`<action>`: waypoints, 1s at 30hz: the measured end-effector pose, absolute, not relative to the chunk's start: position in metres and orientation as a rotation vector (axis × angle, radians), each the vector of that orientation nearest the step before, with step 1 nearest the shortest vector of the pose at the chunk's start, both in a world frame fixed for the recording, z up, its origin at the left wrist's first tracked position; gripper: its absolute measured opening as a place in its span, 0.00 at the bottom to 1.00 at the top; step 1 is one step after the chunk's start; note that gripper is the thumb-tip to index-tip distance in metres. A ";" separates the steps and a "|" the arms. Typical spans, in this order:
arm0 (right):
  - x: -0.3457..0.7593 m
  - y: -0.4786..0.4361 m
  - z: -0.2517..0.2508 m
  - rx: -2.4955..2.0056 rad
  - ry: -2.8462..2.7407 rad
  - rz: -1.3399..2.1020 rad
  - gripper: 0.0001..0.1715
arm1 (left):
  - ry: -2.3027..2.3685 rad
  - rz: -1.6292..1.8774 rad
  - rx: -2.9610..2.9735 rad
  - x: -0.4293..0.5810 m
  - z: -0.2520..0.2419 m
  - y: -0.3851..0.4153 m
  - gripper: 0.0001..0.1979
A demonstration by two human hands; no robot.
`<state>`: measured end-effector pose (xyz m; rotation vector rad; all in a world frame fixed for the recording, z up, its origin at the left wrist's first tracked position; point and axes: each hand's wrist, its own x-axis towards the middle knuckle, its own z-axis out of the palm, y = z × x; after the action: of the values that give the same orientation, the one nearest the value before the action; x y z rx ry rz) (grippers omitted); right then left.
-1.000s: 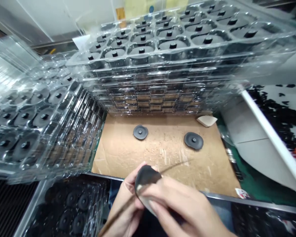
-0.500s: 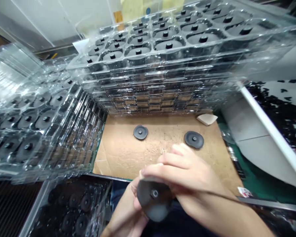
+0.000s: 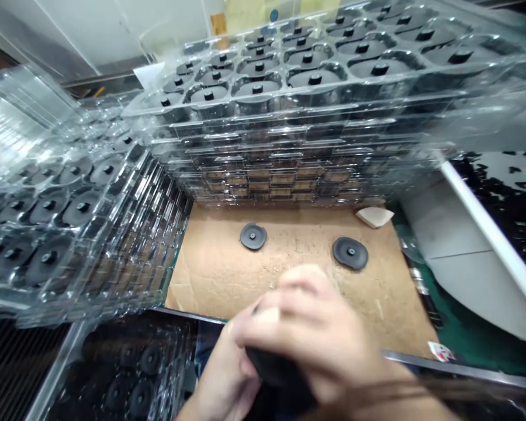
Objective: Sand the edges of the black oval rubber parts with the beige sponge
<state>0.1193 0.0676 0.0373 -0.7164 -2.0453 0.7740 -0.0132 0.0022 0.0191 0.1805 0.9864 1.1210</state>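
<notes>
Near the front edge of the cardboard, my left hand (image 3: 223,368) is closed on a black rubbery disc (image 3: 274,368), gripping it from its left side and below. My right hand (image 3: 315,327) lies over the disc's upper edge with curled fingers pressed on it; motion smears this hand. The held disc is tilted, and its middle stub is no longer visible. On the cardboard (image 3: 219,269) beyond my hands lie two similar discs, a left one (image 3: 253,236) and a right one (image 3: 350,252), each with a small central stub.
Stacked clear trays (image 3: 267,131) of black discs rise behind the cardboard, with another stack (image 3: 127,228) at left. A tray of discs (image 3: 127,374) sits low at front left. At right stands a white bin (image 3: 486,234) of small black pieces; a pale paper piece (image 3: 374,217) lies nearby.
The held disc has tipped, so its face with the stub has turned out of sight. My right hand has rolled over its upper edge. The two discs on the cardboard stay put.
</notes>
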 end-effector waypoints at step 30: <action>0.106 0.040 0.047 -0.949 -2.113 0.903 0.15 | 1.001 1.151 0.010 -0.005 0.011 0.005 0.20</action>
<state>0.1058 0.0399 0.0472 -0.9486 -2.1134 0.9026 -0.0049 0.0048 0.0106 0.0104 1.0007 1.1511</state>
